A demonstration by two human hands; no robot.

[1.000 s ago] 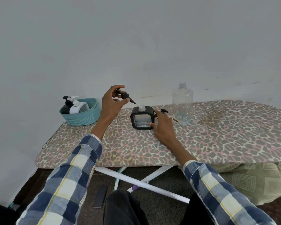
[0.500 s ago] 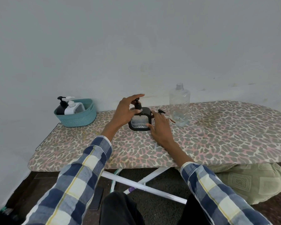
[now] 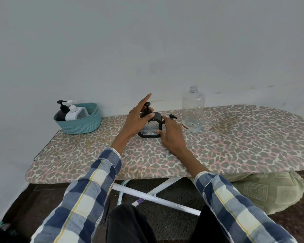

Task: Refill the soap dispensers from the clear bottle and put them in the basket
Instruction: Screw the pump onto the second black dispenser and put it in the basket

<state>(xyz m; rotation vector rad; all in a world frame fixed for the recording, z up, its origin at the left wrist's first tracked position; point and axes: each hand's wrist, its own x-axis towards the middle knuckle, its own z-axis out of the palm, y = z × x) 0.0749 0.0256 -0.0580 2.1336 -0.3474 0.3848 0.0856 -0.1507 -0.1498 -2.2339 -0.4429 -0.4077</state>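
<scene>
Dispenser (image 3: pixel 150 128) between hands: left hand (image 3: pixel 137 119) pinching pump, right hand (image 3: pixel 171 135) steadying side.

Black-framed square soap dispenser (image 3: pixel 150 128) sits on leopard-print ironing board (image 3: pixel 235 146), between left hand's fingers (image 3: pixel 148 118) and right hand's fingers (image 3: pixel 162 133). Clear plastic bottle (image 3: pixel 193 109) right of right fingers. Teal woven basket (image 3: pixel 81 122) well left of left fingers, holding two pump dispensers (image 3: pixel 68 112).

No readable text or labels.
</scene>
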